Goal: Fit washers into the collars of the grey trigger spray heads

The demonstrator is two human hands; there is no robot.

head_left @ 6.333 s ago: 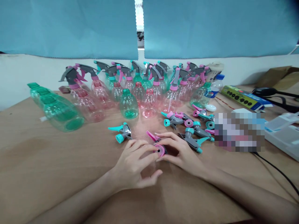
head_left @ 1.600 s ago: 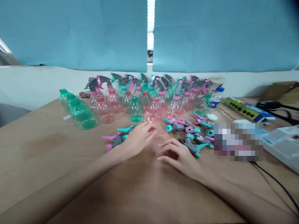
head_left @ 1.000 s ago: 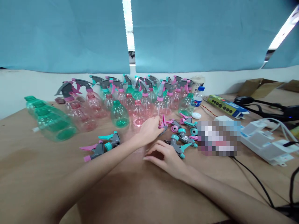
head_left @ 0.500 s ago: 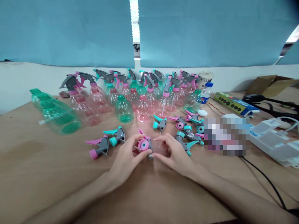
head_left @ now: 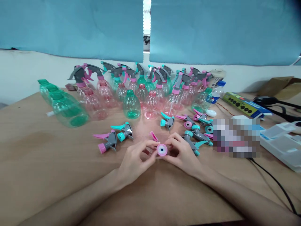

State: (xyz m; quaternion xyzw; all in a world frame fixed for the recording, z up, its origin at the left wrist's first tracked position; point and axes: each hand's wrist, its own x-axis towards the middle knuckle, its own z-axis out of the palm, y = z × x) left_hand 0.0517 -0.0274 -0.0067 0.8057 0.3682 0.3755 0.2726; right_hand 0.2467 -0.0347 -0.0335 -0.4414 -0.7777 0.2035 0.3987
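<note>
Between my two hands is a pink trigger spray head (head_left: 162,150), its round collar facing me so that the white inside with a dark hole shows. My left hand (head_left: 138,157) pinches the collar from the left with thumb and fingertips. On the other side, the fingers of my right hand (head_left: 182,153) close on the same collar. The pink trigger points up behind it, and the rest of its body is mostly hidden. To the left lie a pink-and-grey spray head (head_left: 106,141) and a teal-and-grey one (head_left: 123,130). Several more spray heads (head_left: 192,138) lie to the right.
Behind stand clear pink bottles (head_left: 151,106) and green bottles (head_left: 132,105), many with spray heads fitted. Fallen green bottles (head_left: 70,108) lie at left. On the right are a yellow-blue box (head_left: 244,105), a blurred-out patch, a clear plastic organizer (head_left: 282,141) and a black cable (head_left: 272,179).
The view has shifted, so the table's things appear further right and mostly higher. The spray head has turned in my hands, its collar now squarely facing me, and my right fingers have closed onto it.
</note>
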